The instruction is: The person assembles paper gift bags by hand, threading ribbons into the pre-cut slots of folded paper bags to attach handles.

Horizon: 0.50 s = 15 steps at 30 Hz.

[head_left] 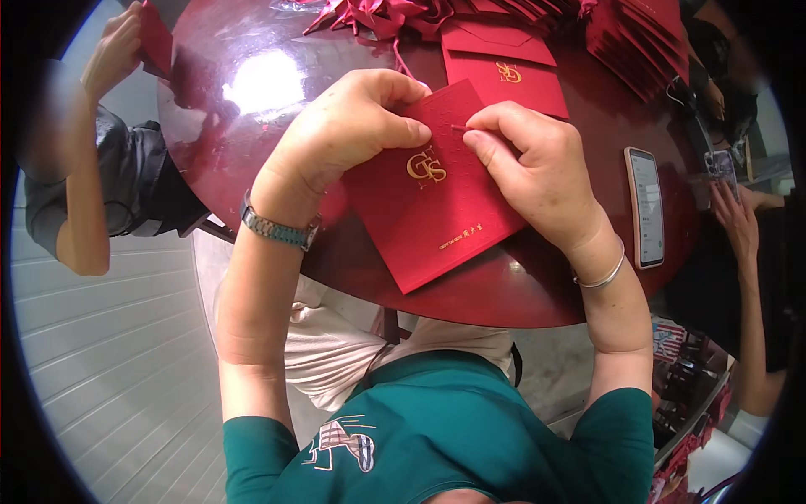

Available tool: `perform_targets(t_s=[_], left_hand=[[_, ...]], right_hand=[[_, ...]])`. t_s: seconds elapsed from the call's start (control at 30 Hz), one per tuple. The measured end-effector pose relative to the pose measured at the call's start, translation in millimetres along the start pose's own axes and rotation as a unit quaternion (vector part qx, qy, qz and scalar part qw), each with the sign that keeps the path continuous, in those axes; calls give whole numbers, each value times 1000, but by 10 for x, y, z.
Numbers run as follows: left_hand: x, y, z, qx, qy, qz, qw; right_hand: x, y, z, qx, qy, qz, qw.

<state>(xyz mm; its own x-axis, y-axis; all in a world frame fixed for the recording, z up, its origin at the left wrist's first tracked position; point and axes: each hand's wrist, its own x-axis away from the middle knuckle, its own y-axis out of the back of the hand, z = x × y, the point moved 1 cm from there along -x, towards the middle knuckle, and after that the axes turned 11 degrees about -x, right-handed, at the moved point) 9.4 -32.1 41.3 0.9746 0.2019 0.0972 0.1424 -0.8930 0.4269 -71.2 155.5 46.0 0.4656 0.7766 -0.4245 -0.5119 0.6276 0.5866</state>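
A flat red paper bag (445, 206) with a gold emblem is held tilted over the table in front of me. Its upper left edge is gripped by my left hand (348, 126), thumb on the front face and fingers behind. My right hand (541, 168) is closed in a pinch at the upper right of the bag. A short end of thin red cord (458, 128) pokes out from its fingertips across the bag's face. Behind the bag a strand of red ribbon (401, 60) runs up toward a heap of red ribbons (386, 18).
The round, glossy dark red table (210, 134) holds another red bag (512, 71) and stacked red bags (642, 42) at the far right. A phone (645, 206) lies near the right edge. At left, another person's hand (122, 42) holds a red piece; more people sit at right.
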Motion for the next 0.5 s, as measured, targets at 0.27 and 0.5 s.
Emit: perform_targets(t_s=[0.27,0.5], left_hand=[[24,-3,90,217,36,65,973],[69,-77,129,187,4,41,981]], right_hand=[[-9,-88,84,31,33,-72,996],[-44,-156,115,111,80,-56,989]])
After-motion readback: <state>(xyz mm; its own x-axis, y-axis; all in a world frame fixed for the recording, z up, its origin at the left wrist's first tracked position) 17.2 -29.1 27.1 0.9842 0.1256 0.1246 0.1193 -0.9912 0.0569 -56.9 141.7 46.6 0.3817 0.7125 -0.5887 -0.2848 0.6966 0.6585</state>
